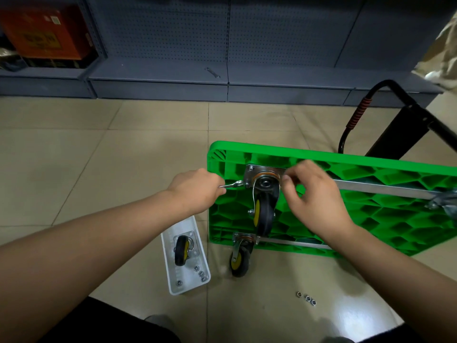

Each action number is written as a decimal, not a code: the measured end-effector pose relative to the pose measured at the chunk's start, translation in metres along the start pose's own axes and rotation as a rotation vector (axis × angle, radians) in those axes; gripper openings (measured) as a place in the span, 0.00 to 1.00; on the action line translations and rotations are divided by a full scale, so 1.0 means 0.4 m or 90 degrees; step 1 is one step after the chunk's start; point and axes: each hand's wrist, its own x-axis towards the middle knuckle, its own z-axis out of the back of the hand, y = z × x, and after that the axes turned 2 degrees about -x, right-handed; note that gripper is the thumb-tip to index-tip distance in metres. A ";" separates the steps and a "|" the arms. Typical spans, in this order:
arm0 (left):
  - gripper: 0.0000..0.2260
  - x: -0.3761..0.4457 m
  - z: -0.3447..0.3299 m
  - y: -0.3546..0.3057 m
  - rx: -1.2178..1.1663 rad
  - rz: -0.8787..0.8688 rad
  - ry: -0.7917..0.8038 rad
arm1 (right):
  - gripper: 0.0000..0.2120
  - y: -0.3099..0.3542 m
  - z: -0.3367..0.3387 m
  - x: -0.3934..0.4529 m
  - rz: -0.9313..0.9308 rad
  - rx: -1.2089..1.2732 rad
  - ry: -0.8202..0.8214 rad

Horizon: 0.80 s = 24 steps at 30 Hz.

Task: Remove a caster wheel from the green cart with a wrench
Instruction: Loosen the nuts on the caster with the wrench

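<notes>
Caster wheel [182, 250] and nuts [199, 273] lie in white tray [170, 280].

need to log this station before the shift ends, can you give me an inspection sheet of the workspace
surface: beige tiled floor, no bench in use
job's things: green cart lies underside up; wrench is set at a corner of the caster wheel mounting plate; a second caster sits at the near corner
clutter: white tray holds a removed caster and several nuts; three loose nuts on the floor; spare wrench on the shelf base
grippers: left hand grips the wrench; right hand is at the plate's right side, fingers curled, contact unclear
cables: nothing seen
surroundings: grey pegboard shelving, orange box, black cart handle
</notes>
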 end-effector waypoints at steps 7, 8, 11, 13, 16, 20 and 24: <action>0.13 0.016 0.055 -0.004 0.045 0.007 -0.007 | 0.32 -0.013 -0.051 -0.033 -0.583 0.332 0.473; 0.13 0.018 0.064 -0.007 0.054 0.004 -0.005 | 0.32 -0.015 -0.065 -0.037 -0.627 0.443 0.475; 0.12 0.024 0.087 -0.020 0.091 -0.019 -0.007 | 0.26 0.004 -0.085 -0.041 -0.688 0.629 0.457; 0.12 0.027 0.095 -0.034 0.117 -0.039 -0.019 | 0.25 0.013 -0.090 -0.037 -0.725 0.684 0.423; 0.11 0.026 0.106 -0.059 0.163 -0.053 -0.040 | 0.24 0.014 -0.102 -0.038 -0.747 0.735 0.393; 0.08 0.020 0.114 -0.088 0.278 -0.070 -0.072 | 0.22 0.018 -0.112 -0.039 -0.773 0.757 0.356; 0.03 0.013 0.113 -0.107 0.355 -0.070 -0.096 | 0.18 0.011 -0.113 -0.041 -0.775 0.761 0.322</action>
